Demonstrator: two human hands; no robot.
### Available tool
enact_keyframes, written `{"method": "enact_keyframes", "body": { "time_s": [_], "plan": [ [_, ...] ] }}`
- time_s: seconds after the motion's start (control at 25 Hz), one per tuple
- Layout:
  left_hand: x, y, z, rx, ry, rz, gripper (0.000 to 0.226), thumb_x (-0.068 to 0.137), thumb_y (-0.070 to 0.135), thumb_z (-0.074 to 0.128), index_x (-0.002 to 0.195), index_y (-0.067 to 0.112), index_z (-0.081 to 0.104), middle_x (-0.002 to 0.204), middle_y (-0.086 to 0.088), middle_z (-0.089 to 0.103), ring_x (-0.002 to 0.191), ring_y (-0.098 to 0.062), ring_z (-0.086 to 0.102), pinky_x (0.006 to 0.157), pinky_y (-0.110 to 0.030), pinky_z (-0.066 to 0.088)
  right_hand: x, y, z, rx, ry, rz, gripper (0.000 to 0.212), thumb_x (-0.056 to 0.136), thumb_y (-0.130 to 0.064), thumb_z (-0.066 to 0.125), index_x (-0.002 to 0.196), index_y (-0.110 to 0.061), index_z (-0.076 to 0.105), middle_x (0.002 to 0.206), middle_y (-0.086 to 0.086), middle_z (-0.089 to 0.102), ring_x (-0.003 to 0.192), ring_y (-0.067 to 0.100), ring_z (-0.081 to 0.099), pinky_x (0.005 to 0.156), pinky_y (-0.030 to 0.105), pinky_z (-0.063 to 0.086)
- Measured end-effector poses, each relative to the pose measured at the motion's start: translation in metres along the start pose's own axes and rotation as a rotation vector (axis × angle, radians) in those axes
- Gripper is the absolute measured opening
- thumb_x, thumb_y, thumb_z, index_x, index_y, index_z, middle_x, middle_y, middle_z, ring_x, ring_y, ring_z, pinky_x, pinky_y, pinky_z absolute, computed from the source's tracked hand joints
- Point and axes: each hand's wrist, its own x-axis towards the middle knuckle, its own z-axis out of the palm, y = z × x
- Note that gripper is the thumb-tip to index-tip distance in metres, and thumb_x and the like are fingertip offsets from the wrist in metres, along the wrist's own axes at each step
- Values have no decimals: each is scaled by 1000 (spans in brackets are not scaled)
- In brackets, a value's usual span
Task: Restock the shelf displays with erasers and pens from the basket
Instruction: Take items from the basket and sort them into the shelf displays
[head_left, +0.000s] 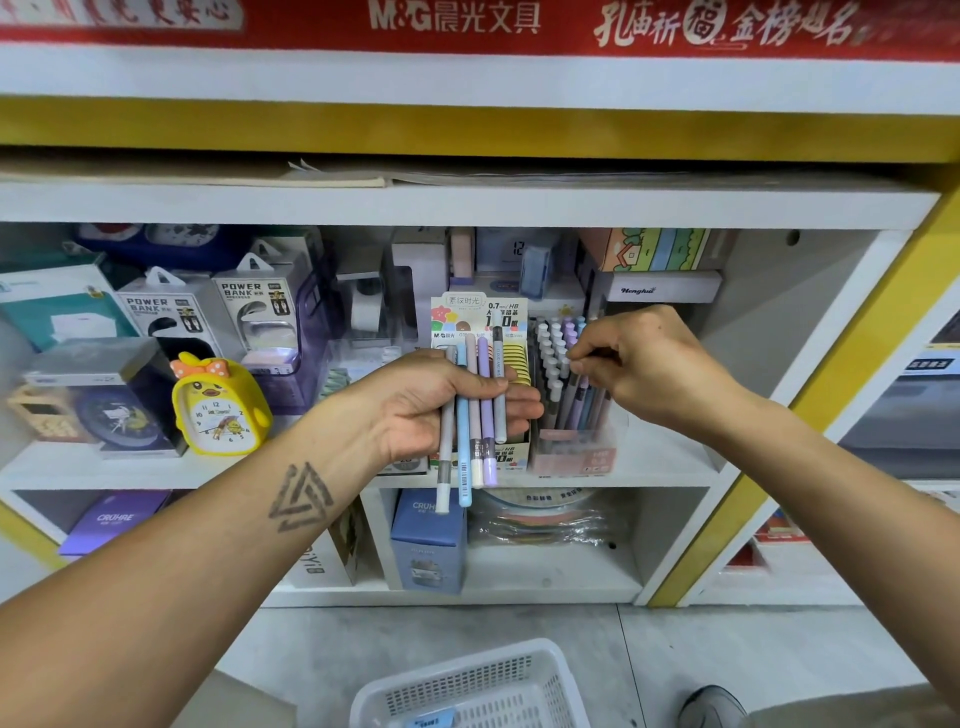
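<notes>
My left hand (431, 400) is held palm-up in front of the middle shelf, closed around a bunch of several pastel pens (474, 415) in grey, blue, cream and purple, their capped ends pointing down. My right hand (644, 364) reaches into the clear pen display box (576, 452) on the shelf, its fingertips pinched on the top of one pen among the upright pens (558, 364) standing there. A white plastic basket (467, 686) sits on the floor below; something small with a blue label lies in it.
A pencil-lead display box (480, 317) stands behind my left hand. A yellow duck alarm clock (218, 405) and power-bank packs (260, 312) fill the shelf's left part. Boxes sit on the lower shelf (545, 582). A shoe (711, 704) shows at bottom right.
</notes>
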Motion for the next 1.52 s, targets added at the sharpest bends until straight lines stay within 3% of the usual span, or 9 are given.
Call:
{"method": "enact_keyframes", "body": {
  "time_s": [0.2, 0.32, 0.52, 0.64, 0.72, 0.84, 1.04, 1.28, 1.52],
  "plan": [
    [0, 0, 0, 9, 6, -7, 40, 82, -9, 56, 123, -7, 56, 109, -28, 70, 95, -37, 72, 72, -44, 62, 0, -3, 0, 22, -59, -64, 7, 90, -14, 73, 94, -14, 78, 86, -2, 75, 82, 13, 69, 76, 34, 57],
    [1, -1, 1, 16, -11, -16, 31, 88, -9, 53, 119, -7, 58, 109, -28, 70, 96, -36, 72, 76, -45, 61, -1, -1, 7, 70, -36, 12, 7, 90, -17, 73, 97, -17, 74, 84, -4, 72, 80, 14, 68, 76, 38, 58],
    [2, -5, 4, 46, -115, -12, 26, 88, -10, 54, 113, -8, 62, 112, -31, 67, 103, -39, 69, 83, -46, 59, 2, -4, 17, -95, -62, -5, 14, 93, -21, 68, 98, -13, 78, 96, 0, 73, 92, 20, 65, 84, 37, 53],
    [3, -7, 9, 90, -201, -18, 23, 90, -9, 54, 109, -7, 67, 117, -33, 65, 108, -41, 67, 85, -46, 59, 7, -10, 9, 423, 80, 264, 17, 95, -21, 67, 110, -16, 75, 87, -10, 73, 76, 6, 65, 68, 19, 51],
    [5, -9, 12, 113, -249, -27, 24, 89, -8, 56, 107, -6, 70, 116, -33, 65, 108, -42, 66, 85, -46, 58, 7, -13, 5, 883, 77, 414, 19, 94, -17, 68, 111, -9, 70, 79, 1, 74, 60, 10, 62, 52, 18, 47],
    [6, -9, 16, 110, -262, -49, 24, 88, -7, 56, 107, -5, 71, 117, -33, 65, 111, -42, 65, 90, -48, 56, 4, -13, -3, 1051, 130, 427, 15, 92, 0, 64, 106, 6, 67, 79, 18, 70, 57, 17, 61, 54, 22, 50],
    [7, 5, 3, -75, 30, 1, 35, 85, -5, 55, 120, -6, 58, 109, -30, 69, 96, -37, 72, 76, -45, 61, -2, 4, -27, 826, 359, 324, 10, 91, 4, 66, 99, 1, 60, 67, 16, 70, 56, 27, 65, 57, 30, 58],
    [2, 4, 5, -120, 79, -14, 40, 84, -7, 51, 123, -11, 54, 109, -32, 68, 91, -38, 73, 69, -46, 62, -14, 6, 1, 481, 157, 144, 15, 91, -5, 70, 88, -14, 59, 74, 8, 70, 66, 17, 72, 68, 39, 63],
    [4, -1, 5, -80, 23, -19, 33, 86, -8, 52, 119, -12, 51, 110, -33, 67, 93, -39, 72, 74, -47, 61, -17, 6, 17, 263, 38, 11, 18, 92, -12, 69, 85, -22, 55, 71, -3, 70, 69, 9, 71, 69, 44, 59]
  ]
}}
